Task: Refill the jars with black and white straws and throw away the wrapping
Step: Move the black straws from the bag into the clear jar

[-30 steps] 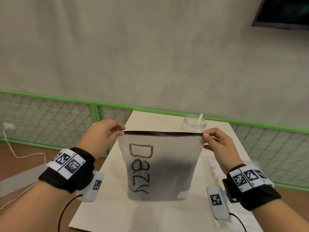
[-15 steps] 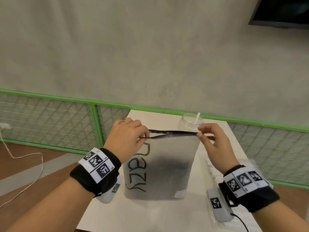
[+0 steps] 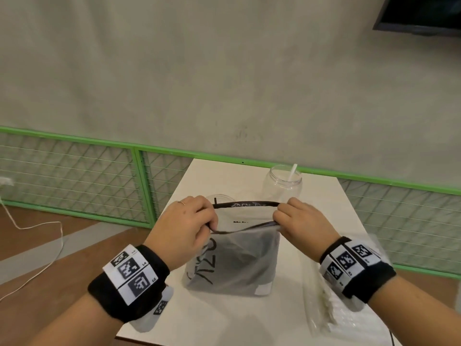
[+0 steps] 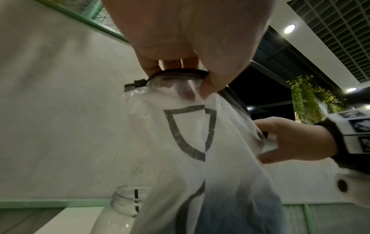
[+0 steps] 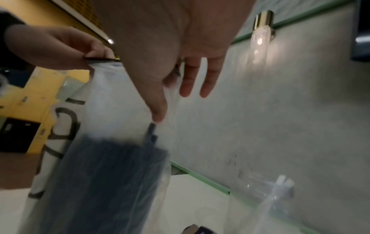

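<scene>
A frosted zip bag [image 3: 239, 260] with black lettering stands on the white table [image 3: 224, 318], with black straws [image 5: 104, 174] inside. My left hand [image 3: 199, 221] pinches the bag's near rim at its left end; the fingers [image 4: 152, 66] curl over the black zip strip. My right hand [image 3: 284, 218] pinches the rim at the right end. The bag's mouth gapes open between them. A clear jar [image 3: 283, 186] holding one white straw stands behind the bag. A second jar [image 4: 128, 204] with a black straw is partly hidden behind my left hand.
A clear packet of white straws [image 3: 329, 303] lies on the table near my right wrist. A green mesh fence [image 3: 74, 176] runs behind the table below a grey wall. A white cable [image 3: 37, 245] trails on the wooden floor at left.
My left hand slid right along the zip towards the right hand. The flat, closed top of the bag has been pulled apart, so its mouth now stands open.
</scene>
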Demonstrator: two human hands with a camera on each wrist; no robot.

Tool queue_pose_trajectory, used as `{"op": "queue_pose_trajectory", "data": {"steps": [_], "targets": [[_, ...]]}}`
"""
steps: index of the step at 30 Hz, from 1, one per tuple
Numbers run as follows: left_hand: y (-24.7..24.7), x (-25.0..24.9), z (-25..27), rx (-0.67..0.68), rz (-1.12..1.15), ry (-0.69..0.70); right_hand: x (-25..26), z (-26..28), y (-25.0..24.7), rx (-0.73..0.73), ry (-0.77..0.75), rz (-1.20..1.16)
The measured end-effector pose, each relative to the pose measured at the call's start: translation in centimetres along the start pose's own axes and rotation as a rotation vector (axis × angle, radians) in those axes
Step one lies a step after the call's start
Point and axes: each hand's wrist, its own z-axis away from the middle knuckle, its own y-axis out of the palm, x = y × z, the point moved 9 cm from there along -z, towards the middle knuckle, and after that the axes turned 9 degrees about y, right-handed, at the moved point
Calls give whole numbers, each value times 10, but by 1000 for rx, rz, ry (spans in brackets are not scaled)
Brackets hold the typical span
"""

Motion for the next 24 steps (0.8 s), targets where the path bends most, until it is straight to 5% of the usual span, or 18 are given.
{"op": "queue_pose_trajectory", "data": {"steps": [6,10,13,20,24], "targets": [[30,-11,9,192,-29,-70,-1,23,22,-38,153,-298],[39,-22,2,206,-58,-100,7,40,30,24,170,-428],[46,-43,-2,170,-91,1,8,44,36,119,187,-502],[97,-44,-5,256,-241,54,22,49,44,232,76,-495],[98,-33,-5,203,-221,18,24,43,39,107,-8,-362]]}}
